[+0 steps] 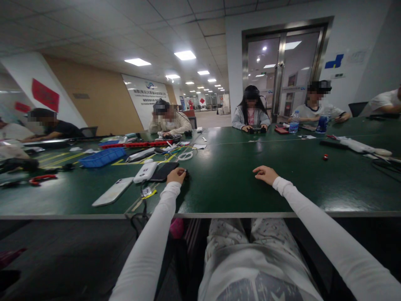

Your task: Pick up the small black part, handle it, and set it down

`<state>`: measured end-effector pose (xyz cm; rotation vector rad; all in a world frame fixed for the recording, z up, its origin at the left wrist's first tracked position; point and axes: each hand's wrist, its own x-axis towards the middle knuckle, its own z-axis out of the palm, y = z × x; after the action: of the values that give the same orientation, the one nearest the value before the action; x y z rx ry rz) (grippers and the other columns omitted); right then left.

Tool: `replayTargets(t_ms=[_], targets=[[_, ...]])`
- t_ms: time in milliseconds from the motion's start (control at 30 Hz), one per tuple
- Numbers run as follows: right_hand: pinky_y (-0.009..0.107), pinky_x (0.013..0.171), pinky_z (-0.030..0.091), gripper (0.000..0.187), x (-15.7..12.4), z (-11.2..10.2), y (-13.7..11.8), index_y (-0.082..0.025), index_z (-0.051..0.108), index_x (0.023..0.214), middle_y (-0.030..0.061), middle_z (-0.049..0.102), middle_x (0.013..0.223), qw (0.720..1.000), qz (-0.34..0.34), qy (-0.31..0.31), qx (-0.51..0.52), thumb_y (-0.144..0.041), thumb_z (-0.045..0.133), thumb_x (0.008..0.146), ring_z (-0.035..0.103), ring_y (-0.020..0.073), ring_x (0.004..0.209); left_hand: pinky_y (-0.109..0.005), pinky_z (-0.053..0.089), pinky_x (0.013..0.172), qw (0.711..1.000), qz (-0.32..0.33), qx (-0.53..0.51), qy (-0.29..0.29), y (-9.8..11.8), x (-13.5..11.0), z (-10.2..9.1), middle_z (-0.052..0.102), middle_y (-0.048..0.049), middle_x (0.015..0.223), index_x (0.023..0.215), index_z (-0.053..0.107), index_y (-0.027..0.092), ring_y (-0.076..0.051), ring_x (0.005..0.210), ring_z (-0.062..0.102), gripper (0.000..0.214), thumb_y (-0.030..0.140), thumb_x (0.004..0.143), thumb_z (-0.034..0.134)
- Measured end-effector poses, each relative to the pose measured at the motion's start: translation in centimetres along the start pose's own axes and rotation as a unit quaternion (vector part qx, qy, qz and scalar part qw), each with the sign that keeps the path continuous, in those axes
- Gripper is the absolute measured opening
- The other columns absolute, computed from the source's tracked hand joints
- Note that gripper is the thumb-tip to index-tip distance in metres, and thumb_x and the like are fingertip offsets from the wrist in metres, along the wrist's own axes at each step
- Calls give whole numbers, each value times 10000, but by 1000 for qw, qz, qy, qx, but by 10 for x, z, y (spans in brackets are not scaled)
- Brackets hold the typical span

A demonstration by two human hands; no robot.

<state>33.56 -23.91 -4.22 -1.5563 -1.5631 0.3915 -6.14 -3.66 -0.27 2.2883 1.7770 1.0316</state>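
My left hand [176, 175] is closed at the green table's left part, fingers bent together around something small and dark that I cannot make out. Right beside it lies a black phone [165, 172], partly behind the hand. A white power bank or case [145, 172] is a little further left, and a white phone [113, 192] lies near the front edge. My right hand [265, 174] hovers over or rests on the bare green table [225, 184], fingers stretched to the left and apart, with nothing in them.
A blue tray [102, 157], tangled cables [185, 156] and red-handled pliers [43, 179] lie on the left. A small red item [325, 157] and a white tool with a cable [360, 145] are on the right. Several people sit around the table; a water bottle [293, 122] stands near one.
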Motion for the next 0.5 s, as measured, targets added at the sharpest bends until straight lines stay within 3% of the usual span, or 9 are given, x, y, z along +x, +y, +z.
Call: replayTargets(t_ms=[500], targets=[[270,697,464,253,0,1,0,-178,600,884,20,603,791,1000,1,-3,-5,-211,584,634,575,112,683,-225,419,701,1000,-8,7,-14,4,-1,-2,620,-19,779,894,596,197,-138,734,562,254,247,665,500]])
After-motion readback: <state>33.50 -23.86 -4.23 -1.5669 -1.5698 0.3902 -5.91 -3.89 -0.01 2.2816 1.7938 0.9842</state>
